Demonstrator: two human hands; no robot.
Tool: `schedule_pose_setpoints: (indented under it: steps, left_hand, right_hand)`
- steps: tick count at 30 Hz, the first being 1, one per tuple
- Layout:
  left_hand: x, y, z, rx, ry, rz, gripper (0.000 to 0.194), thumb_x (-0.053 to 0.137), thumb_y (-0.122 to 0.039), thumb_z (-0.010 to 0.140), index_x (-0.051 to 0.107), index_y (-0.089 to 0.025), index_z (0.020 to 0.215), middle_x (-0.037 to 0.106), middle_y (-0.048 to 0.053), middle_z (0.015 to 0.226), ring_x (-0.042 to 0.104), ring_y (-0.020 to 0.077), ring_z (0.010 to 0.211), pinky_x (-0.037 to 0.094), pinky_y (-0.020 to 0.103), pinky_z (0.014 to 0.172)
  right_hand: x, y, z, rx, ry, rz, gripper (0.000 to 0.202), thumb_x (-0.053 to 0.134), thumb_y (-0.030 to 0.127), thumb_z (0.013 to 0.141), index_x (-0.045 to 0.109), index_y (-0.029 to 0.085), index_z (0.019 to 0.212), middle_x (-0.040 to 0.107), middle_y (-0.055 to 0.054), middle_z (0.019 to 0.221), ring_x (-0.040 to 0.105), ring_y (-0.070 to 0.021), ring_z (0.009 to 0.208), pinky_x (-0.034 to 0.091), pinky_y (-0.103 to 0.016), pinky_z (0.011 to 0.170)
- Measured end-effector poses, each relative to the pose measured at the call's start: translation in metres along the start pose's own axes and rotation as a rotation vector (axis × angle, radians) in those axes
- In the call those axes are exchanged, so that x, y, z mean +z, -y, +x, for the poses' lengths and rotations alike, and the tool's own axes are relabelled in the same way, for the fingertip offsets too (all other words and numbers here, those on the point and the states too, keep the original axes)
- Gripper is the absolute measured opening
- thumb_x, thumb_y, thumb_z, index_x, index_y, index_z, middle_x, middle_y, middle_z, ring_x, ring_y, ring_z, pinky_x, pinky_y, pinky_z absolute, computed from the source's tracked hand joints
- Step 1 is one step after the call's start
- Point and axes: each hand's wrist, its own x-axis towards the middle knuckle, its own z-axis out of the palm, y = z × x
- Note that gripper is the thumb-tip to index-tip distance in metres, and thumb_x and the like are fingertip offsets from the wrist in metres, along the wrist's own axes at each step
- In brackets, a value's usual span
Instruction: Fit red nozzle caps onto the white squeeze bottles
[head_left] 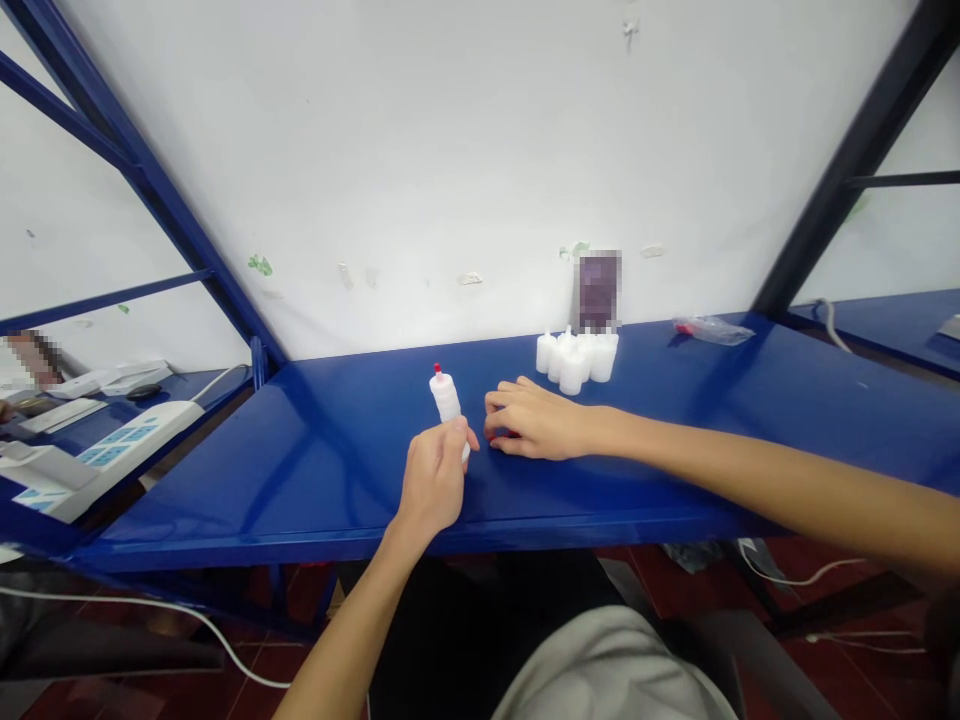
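My left hand (435, 475) is closed around the lower part of a white plastic bottle (446, 398) with ridged sides and a small red tip. The bottle leans slightly left above the blue table. To its right, my right hand (541, 422) rests low on the tabletop with its fingers curled. Something small and red shows under those fingers; its shape is mostly hidden. Just behind the right hand stands a cluster of several small white bottles (571, 365) with narrow white nozzles.
A clear plastic bag (712, 330) with something red in it lies at the back right of the blue table (322, 450). A blurred dark rectangle (598, 290) leans on the wall behind the bottles. At the left, a white power strip (124, 450) lies beyond a blue frame post (180, 215).
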Motion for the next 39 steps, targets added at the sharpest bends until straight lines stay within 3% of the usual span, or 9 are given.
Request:
schedule_pose_setpoints:
  steps: [6,14,18,23,27,30,34,39]
  left_hand:
    - [0.001,0.001,0.001,0.023,0.007,0.023,0.051,0.032,-0.048,0.098,0.057,-0.017,0.066,0.05,-0.001,0.054,0.048,0.0135,0.053,0.035,0.025,0.055]
    - [0.0,-0.003,-0.002,0.127,0.044,0.188,0.049,0.038,-0.053,0.094,0.048,-0.018,0.06,0.045,-0.001,0.057,0.04,0.0121,0.055,0.027,0.025,0.055]
    - [-0.002,0.0,-0.001,0.138,0.116,0.132,0.046,0.039,-0.048,0.091,0.041,-0.018,0.055,0.037,-0.002,0.053,0.034,0.0105,0.051,0.024,0.026,0.053]
    - [-0.003,0.003,0.001,0.111,0.122,0.053,0.039,0.04,-0.037,0.087,0.04,-0.018,0.052,0.04,-0.001,0.048,0.036,0.0105,0.048,0.026,0.026,0.051]
    - [0.001,0.001,0.0,0.11,0.083,-0.087,0.049,0.033,-0.047,0.094,0.047,-0.018,0.057,0.046,-0.001,0.049,0.041,0.0117,0.049,0.032,0.027,0.053]
    - [0.003,0.0,0.0,0.017,0.067,-0.146,0.055,0.024,-0.05,0.097,0.055,-0.017,0.066,0.049,-0.001,0.052,0.046,0.013,0.051,0.035,0.027,0.054]
    - [0.004,-0.004,0.001,0.011,0.131,0.068,0.05,0.033,-0.042,0.098,0.054,-0.017,0.06,0.052,0.0,0.056,0.05,0.0136,0.058,0.036,0.027,0.061]
    - [0.005,-0.009,0.0,0.129,0.156,0.313,0.036,0.041,-0.027,0.093,0.054,-0.018,0.061,0.059,0.0,0.063,0.055,0.0163,0.071,0.036,0.032,0.079]
  right_hand:
    - [-0.018,0.013,0.003,-0.006,-0.249,0.425,0.006,0.061,0.02,0.086,0.066,0.018,0.089,0.069,-0.001,0.085,0.061,-0.0148,0.078,0.042,-0.032,0.079]
    - [-0.023,0.036,-0.001,0.029,-0.247,0.628,0.012,0.062,0.01,0.076,0.069,0.017,0.082,0.068,0.0,0.073,0.062,-0.012,0.065,0.049,-0.024,0.062]
    - [-0.02,0.04,-0.001,0.046,-0.195,0.673,0.011,0.064,0.011,0.077,0.071,0.016,0.084,0.069,-0.001,0.076,0.061,-0.0109,0.064,0.048,-0.023,0.061]
    - [-0.011,0.043,0.002,0.044,-0.26,0.642,0.01,0.066,0.016,0.08,0.072,0.016,0.089,0.069,0.0,0.078,0.056,-0.0091,0.06,0.045,-0.022,0.058]
    - [-0.016,0.037,0.006,0.042,-0.272,0.705,0.008,0.064,0.02,0.084,0.07,0.016,0.087,0.067,0.0,0.075,0.056,-0.0097,0.06,0.044,-0.023,0.058]
    - [-0.029,0.021,0.014,0.125,-0.379,0.795,0.017,0.065,0.031,0.086,0.067,0.015,0.089,0.066,0.0,0.072,0.056,-0.0107,0.059,0.044,-0.025,0.057]
    - [-0.044,-0.002,0.037,0.22,-0.547,0.703,0.02,0.064,0.033,0.086,0.067,0.015,0.094,0.071,-0.004,0.087,0.062,-0.0133,0.068,0.046,-0.029,0.064]
    - [-0.038,-0.012,0.072,0.148,-0.615,0.483,0.017,0.057,0.021,0.088,0.07,0.016,0.098,0.072,-0.006,0.097,0.063,-0.015,0.079,0.047,-0.031,0.073]
